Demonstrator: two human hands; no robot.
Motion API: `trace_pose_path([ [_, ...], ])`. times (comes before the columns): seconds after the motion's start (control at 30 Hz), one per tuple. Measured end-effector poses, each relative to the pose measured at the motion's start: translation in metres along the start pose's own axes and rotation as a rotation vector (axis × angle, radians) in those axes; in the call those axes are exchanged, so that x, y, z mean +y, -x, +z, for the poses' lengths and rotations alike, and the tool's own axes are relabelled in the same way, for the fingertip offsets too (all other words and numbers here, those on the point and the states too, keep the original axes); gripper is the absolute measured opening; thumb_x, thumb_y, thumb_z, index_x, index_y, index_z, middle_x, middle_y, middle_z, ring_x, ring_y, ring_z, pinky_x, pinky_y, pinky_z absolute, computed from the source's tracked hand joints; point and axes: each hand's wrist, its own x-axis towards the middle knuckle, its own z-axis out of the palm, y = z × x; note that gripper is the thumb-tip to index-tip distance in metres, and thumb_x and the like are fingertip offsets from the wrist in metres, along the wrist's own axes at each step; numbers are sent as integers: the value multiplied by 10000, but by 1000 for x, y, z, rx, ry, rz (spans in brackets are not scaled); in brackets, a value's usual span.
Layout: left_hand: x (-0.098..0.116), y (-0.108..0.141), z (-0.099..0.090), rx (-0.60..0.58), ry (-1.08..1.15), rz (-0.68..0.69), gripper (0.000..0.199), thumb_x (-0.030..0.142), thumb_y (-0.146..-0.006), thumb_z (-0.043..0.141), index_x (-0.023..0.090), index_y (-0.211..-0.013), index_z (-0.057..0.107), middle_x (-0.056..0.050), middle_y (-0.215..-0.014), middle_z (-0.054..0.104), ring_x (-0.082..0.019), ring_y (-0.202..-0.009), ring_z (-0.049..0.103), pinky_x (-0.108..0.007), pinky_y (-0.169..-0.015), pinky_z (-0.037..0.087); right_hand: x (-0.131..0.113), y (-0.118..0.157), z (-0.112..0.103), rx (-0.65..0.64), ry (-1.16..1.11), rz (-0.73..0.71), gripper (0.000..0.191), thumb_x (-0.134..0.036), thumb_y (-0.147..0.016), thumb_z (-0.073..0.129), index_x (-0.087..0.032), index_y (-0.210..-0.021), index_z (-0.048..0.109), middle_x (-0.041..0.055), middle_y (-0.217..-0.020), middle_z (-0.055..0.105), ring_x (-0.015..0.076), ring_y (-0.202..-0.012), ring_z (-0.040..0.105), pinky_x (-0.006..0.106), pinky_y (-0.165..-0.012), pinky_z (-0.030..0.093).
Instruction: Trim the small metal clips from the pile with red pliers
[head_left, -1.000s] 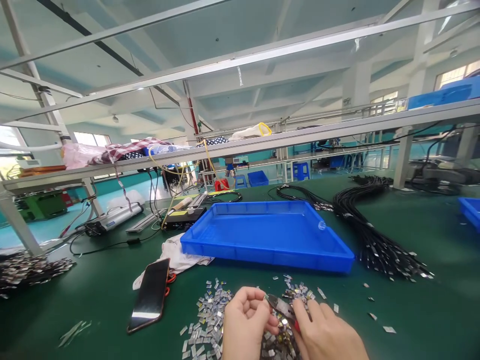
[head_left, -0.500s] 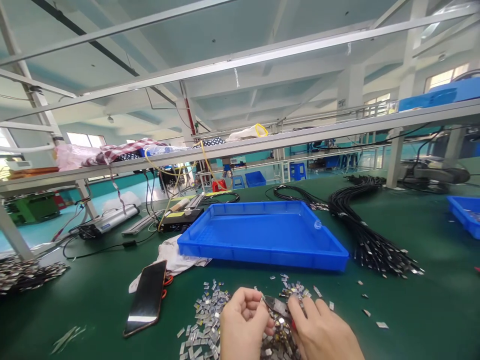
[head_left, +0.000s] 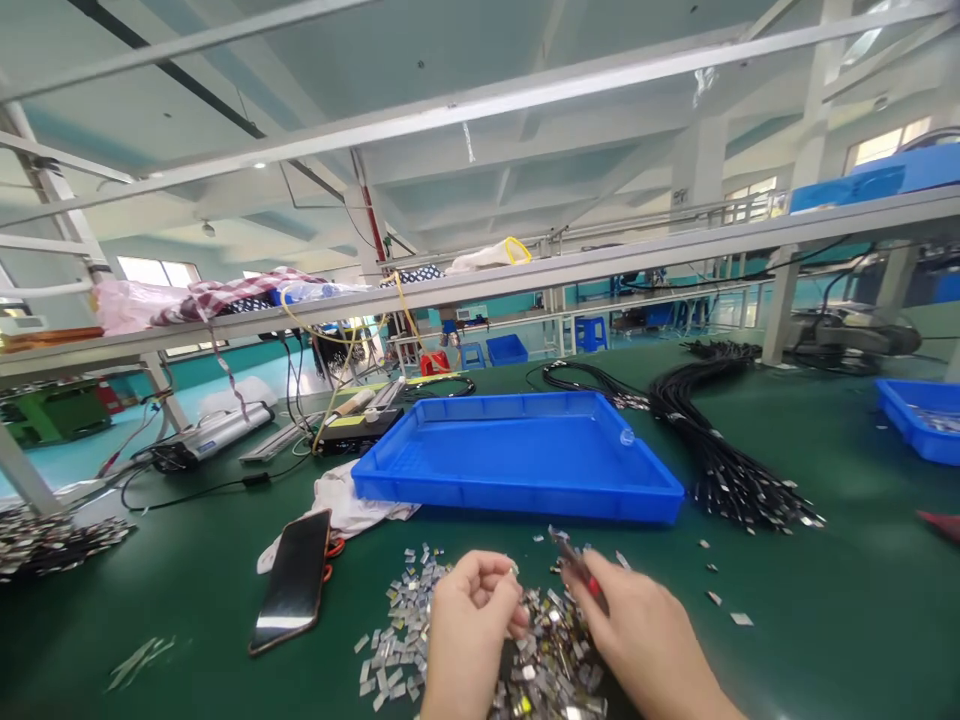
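1. Lower edge of the frame, centre: a heap of small metal pieces (head_left: 551, 640) lies loose on the tabletop (head_left: 817, 640), below and between the hands. A careless sweep of either wrist could scatter it.
2. Just above, lower centre: the small pale piece (head_left: 513, 570) could slip, in my judgement, since so little of it clears the grip; dropped, it would be hard to pick out from the heap. The left hand (head_left: 471, 630) has its fingers pinched narrow on it, thumb against forefinger. Its exact shape is too small to tell.
3. Lower centre, to the right: the hand tool (head_left: 576, 565) could nip the left fingertips if swung across, its tip being near them. The right hand (head_left: 645, 620) has its fingers wrapped round the red-marked grip. Blur covers the tip; whether its jaws are parted, I cannot tell.
4. Lower left: the phone (head_left: 292, 580) lies face up near the strewn pieces; a flicked one could scratch its glass.
5. Centre: the blue tray (head_left: 517, 503) appears to rest partly on a white cloth (head_left: 336, 495); a tug on that could shift it.
6. Right of centre: the black cable bundle (head_left: 694, 415) has exposed ends where stray pieces could lodge.
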Motion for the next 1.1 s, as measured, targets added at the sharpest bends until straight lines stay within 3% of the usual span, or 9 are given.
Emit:
trace_pose_path([
  [0.1,4,-5,-13,-87,-289,-11,163,224,-720,525,140,-836,604,14,-590,571,-149,-516,580,-228,-478,452,6,-11,-9,17,-180,205,334,-457,-916,352,-249,-724,528,6,-581,619,204,-550,570,265,-527,304],
  [0.2,2,-14,-31,-203,-824,-2,213,160,-739,438,174,-804,641,8,-587,602,-157,-529,582,-235,-511,403,19,-20,-8,57,-217,289,349,-446,-927,315,-243,-730,520,6,-591,624,188,-569,585,251,-533,321],
  [0.3,2,-18,-42,-185,-1065,22,194,117,-707,474,166,-713,662,-34,-550,605,-210,-577,577,-276,-541,329,30,-25,-3,77,-254,329,345,-431,-919,330,-235,-713,525,11,-587,629,180,-560,591,244,-525,319],
  [0.4,5,-7,-34,-210,-1099,74,188,138,-739,491,182,-790,667,-33,-609,631,-207,-621,578,-272,-560,315,33,-27,2,82,-291,332,320,-408,-901,371,-230,-694,537,11,-566,619,171,-517,575,242,-507,301],
  [0.57,5,26,10,-654,-848,222,202,113,-730,490,222,-742,660,23,-730,655,-135,-680,575,-206,-642,376,26,-24,2,110,-336,321,307,-358,-881,415,-218,-630,524,15,-535,592,163,-492,546,245,-505,276],
  [0.67,-1,35,25,-784,-862,210,219,91,-657,527,214,-744,687,6,-757,649,-158,-728,564,-223,-678,382,20,-20,-3,161,-359,298,282,-345,-875,434,-213,-641,520,20,-554,593,169,-532,547,250,-537,289],
  [0.77,-9,37,27,-788,-886,158,218,112,-646,551,214,-775,695,5,-724,627,-162,-671,547,-232,-611,362,15,-19,-9,206,-423,281,287,-368,-890,413,-211,-678,526,14,-565,599,167,-543,549,250,-560,317],
  [0.93,-22,39,28,-657,-980,110,136,203,-577,688,206,-713,675,1,-699,610,-182,-663,523,-252,-567,298,15,-20,-9,238,-608,307,333,-422,-906,378,-207,-706,535,2,-536,618,159,-497,588,243,-542,392],
  [1.1,-25,43,35,-616,-996,69,173,116,-561,589,206,-684,671,-36,-726,633,-232,-725,562,-294,-625,339,22,-24,-2,290,-753,391,396,-504,-895,337,-208,-711,525,15,-557,648,169,-499,629,241,-473,428],
])
